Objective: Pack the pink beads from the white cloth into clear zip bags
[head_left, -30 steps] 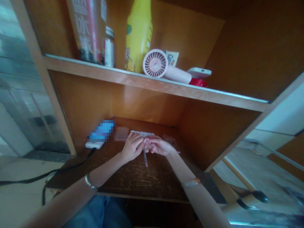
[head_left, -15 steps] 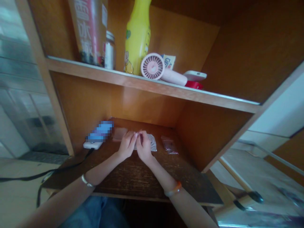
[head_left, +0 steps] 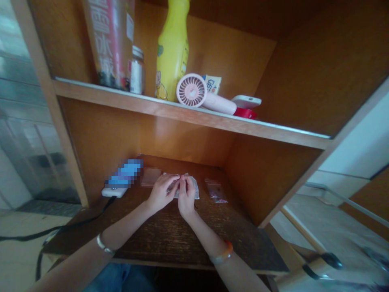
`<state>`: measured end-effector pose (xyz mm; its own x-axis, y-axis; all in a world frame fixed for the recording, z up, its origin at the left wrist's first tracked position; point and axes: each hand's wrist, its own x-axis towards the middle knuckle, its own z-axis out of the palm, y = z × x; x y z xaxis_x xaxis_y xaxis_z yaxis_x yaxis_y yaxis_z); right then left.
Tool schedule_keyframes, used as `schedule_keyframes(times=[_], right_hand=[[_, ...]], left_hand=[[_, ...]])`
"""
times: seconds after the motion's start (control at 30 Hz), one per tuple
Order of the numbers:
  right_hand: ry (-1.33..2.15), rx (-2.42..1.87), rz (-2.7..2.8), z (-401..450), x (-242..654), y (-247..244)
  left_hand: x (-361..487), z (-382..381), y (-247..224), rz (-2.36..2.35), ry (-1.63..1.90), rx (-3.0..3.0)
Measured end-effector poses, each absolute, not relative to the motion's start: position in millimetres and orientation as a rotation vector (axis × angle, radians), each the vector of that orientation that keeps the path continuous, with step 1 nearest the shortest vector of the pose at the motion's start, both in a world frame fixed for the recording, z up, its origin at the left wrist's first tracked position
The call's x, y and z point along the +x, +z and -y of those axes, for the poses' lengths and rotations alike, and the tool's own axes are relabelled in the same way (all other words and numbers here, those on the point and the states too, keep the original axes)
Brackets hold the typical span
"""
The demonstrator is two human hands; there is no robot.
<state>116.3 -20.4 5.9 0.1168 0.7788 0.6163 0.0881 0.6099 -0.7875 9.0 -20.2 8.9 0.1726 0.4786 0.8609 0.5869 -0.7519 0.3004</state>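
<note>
My left hand (head_left: 162,192) and my right hand (head_left: 186,194) meet over the dark wooden desktop (head_left: 170,231), fingertips pinched together. Whatever sits between the fingers is too small to make out. Under and behind both hands lies a clear plastic bag (head_left: 194,190), partly covered by them. To the left of my left hand rests a flat, pinkish clear packet (head_left: 150,177). A small zip bag (head_left: 216,191) with dark reddish bits at its bottom lies to the right of my right hand.
A phone (head_left: 125,173) leans at the left on a white block (head_left: 114,191) with a black cable. The shelf (head_left: 194,119) above carries a yellow bottle (head_left: 173,52), a pink handheld fan (head_left: 192,90), a small jar (head_left: 137,73), a tall cup (head_left: 111,44) and a red item (head_left: 244,113).
The view has shifted slightly, so everything sits a little lower. My left fingers have spread and shifted over the bag; both hands stay close together at the fingertips.
</note>
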Motion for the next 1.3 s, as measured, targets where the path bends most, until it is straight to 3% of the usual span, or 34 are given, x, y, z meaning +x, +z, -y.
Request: schedule_keyframes(times=[0.5, 1.13, 1.3], right_hand=[[0.378, -0.887, 1.641, 19, 123, 8], [-0.038, -0.978, 1.824, 24, 123, 9], [0.095, -1.012, 1.794, 27, 121, 7]], left_hand=[[7, 19, 8, 1.147, -1.495, -2.162], [8, 13, 0, 1.240, -1.691, -2.041], [-1, 12, 3, 1.300, -1.625, -2.042]])
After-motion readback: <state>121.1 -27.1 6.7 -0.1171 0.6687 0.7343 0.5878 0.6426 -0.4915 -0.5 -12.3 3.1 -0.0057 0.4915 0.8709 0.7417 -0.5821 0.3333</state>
